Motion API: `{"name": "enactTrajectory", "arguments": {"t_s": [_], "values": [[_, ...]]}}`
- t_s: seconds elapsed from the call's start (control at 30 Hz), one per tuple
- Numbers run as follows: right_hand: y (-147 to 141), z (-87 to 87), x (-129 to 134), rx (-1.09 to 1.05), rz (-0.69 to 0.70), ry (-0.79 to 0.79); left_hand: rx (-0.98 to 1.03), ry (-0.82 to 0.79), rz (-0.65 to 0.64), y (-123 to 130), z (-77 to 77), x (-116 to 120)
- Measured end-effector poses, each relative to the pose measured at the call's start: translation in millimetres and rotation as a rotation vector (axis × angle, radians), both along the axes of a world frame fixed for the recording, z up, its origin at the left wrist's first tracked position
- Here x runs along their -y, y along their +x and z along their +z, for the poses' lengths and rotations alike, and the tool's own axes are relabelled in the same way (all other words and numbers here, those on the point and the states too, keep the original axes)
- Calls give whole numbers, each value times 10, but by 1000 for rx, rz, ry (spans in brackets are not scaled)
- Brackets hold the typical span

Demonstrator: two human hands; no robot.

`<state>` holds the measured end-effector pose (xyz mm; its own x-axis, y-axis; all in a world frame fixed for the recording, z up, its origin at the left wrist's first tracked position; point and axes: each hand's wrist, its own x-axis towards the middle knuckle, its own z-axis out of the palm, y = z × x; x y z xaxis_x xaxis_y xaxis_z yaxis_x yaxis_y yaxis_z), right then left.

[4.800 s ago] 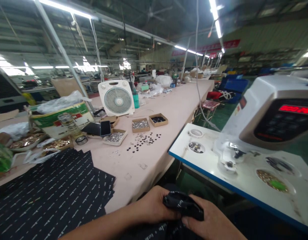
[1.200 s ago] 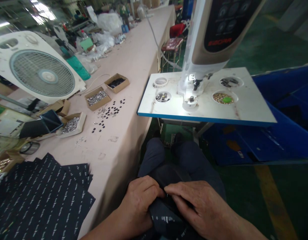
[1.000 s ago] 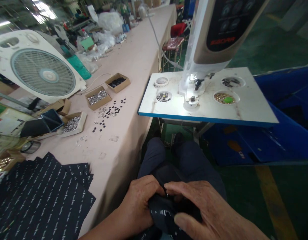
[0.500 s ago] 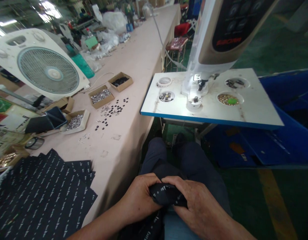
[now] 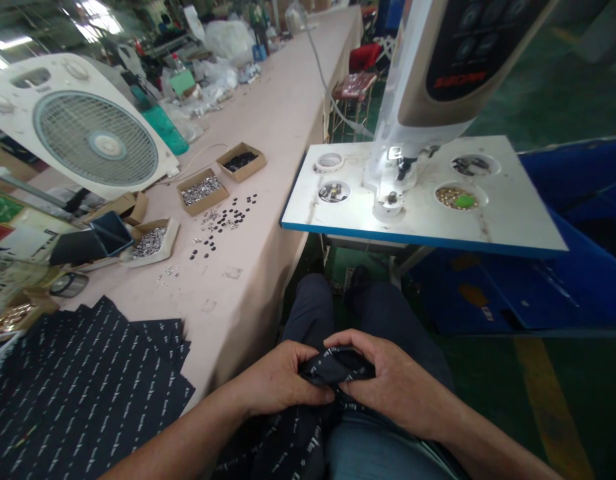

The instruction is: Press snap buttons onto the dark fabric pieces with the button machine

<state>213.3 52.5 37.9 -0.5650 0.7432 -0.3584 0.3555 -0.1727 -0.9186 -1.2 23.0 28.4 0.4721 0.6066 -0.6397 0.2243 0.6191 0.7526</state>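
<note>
Above my lap, a black fabric piece with white printed lettering (image 5: 301, 443) is bunched between both hands. My left hand (image 5: 278, 377) grips its left side, thumb and fingers closed on the cloth. On the right side, my right hand (image 5: 388, 377) pinches the same fabric, its fingers curled over the top edge. Between the hands the cloth forms a folded loop, and the rest hangs down over my legs. At the left, a stack of matching black printed fabric pieces (image 5: 88, 387) lies on the table.
A white snap-press machine (image 5: 413, 100) stands on a white worktop (image 5: 338, 220) ahead, with cups of small parts set into it. Boxes of metal snaps (image 5: 203, 190), loose black snaps (image 5: 228, 220) and a box fan (image 5: 103, 137) occupy the long table (image 5: 253, 253). Blue bins (image 5: 488, 287) stand at right.
Both hands have risen slightly with the fabric. The cloth between them has opened into a clearer loop, and more of it shows hanging below my left hand.
</note>
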Motion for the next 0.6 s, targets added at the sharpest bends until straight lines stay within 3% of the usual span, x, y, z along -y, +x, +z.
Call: {"name": "enactTrajectory", "arguments": {"t_s": [0.3, 0.6], "values": [[15, -27, -31, -104, -8, -145, -43, 18, -49, 12, 41, -40], [48, -103, -37, -168, -45, -205, -8, -38, 81, 78, 28, -25]]}}
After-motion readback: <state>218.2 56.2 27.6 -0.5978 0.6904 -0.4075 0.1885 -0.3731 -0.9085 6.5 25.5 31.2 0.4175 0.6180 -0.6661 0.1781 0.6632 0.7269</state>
